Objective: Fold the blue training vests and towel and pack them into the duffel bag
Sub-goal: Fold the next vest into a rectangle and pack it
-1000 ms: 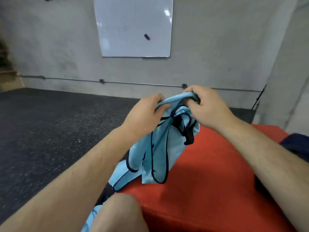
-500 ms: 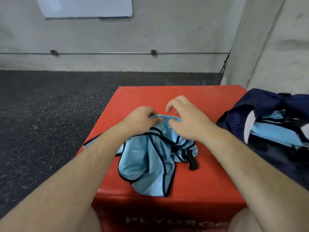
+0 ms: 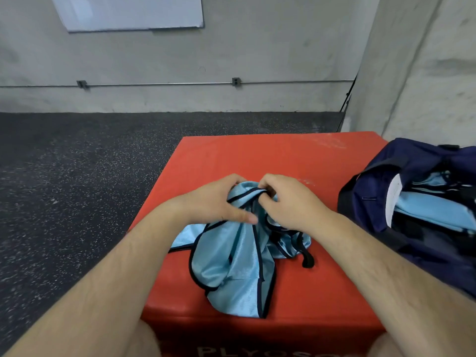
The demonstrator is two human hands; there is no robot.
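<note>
Crumpled blue vest (image 3: pixel 231 266) gripped by left hand (image 3: pixel 213 202) and right hand (image 3: pixel 288 204) on red surface (image 3: pixel 257 155), open duffel bag (image 3: pixel 371 181) at right, whiteboard (image 3: pixel 128 11) upper left

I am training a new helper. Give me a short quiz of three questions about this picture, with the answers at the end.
1. Which hands hold the blue vest on the red box?
2. True or false: the vest is folded flat and neat.
3. The duffel bag is:
A. zipped closed
B. open, with light blue fabric inside
C. on the floor to the left of the box

Key
1. Both: the left hand and the right hand hold its upper edge.
2. False: it lies bunched and creased.
3. B
</note>
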